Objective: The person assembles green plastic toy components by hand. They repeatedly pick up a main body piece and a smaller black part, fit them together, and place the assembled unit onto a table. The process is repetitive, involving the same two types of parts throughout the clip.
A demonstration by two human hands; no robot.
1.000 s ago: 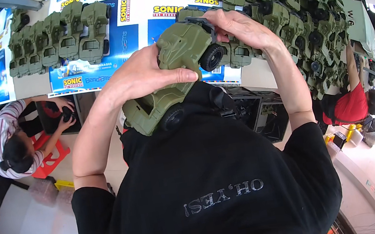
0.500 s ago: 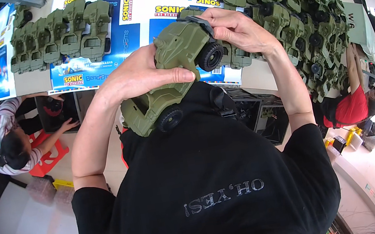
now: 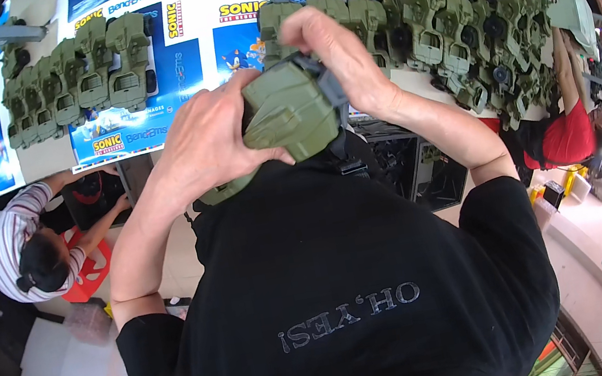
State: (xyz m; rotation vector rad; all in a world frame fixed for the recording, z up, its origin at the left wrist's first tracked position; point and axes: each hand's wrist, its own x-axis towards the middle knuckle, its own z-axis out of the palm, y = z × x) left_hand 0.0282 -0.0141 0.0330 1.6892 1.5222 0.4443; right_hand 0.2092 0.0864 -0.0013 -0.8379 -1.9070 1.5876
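A green toy jeep [image 3: 291,106] is in front of my chest, its moulded green bonnet facing up. My left hand [image 3: 202,142] wraps round its left side, thumb lying across the body. A dark grey part [image 3: 332,89], like a bumper, sits along the jeep's right end. Against that grey part rests the lower edge of my right hand [image 3: 336,50]. Its fingers are curled, and what they hold, if anything, is hidden. The jeep's wheels are out of sight.
Several green jeeps [image 3: 128,61] stand in a row at the left on printed blue and white sheets [image 3: 174,74]. Many more [image 3: 439,13] are packed at the right. A person in a striped shirt [image 3: 16,244] sits at the left; another in red [image 3: 566,128] is at the right.
The jeep has tipped so its bonnet faces up and its wheels no longer show. My right hand has changed from pinching the grey end to curling above it.
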